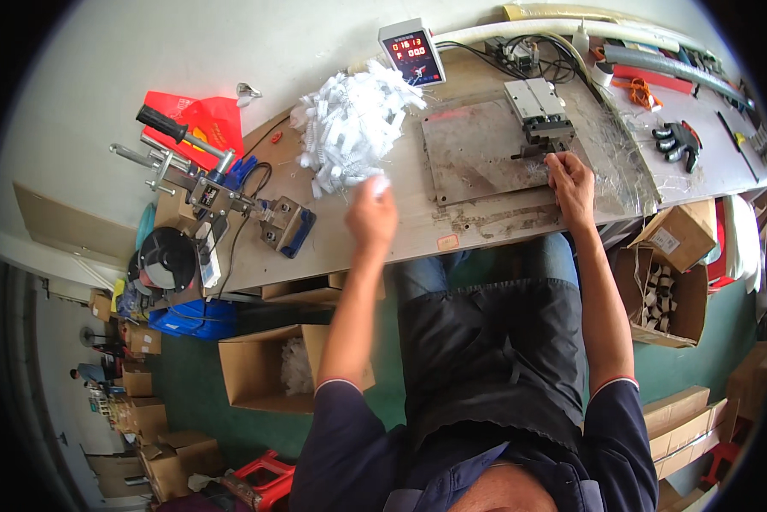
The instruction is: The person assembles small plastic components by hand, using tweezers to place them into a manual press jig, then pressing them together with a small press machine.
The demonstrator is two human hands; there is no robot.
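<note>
When sorting by size, start with one tabletop (417, 226), running along the wall and bearing the other gear. Next, one lever press (206, 192) with a black grip, toward the left end; then one flat metal plate (469, 158), right of centre. Smaller again, one loose heap of white pieces (349, 128), left of the plate, too tangled to count singly. On the plate's far right part, one metal fixture (533, 98); close behind the heap, one counter box (411, 55) with red digits.

Then the left hand (372, 213), blurred, at the heap's near edge, fingers curled partly closed by something white; cannot tell a held piece from the heap behind. Likewise the right hand (574, 183), at the fixture's near end, thumb and fingers drawn into a small pinch; cannot tell what, if anything, between them. Farther right, one dark glove (680, 145), well apart from both hands.

Judging the risks: possibly nipped right fingertips, from such closeness to the fixture's metal parts; possibly scattered pieces, from tugging one out of the tangle; possibly a nudged counter box, from pushing the heap back. Counted overall: two hands, one heap, one fixture, one plate, one press, one counter box, one glove.
</note>
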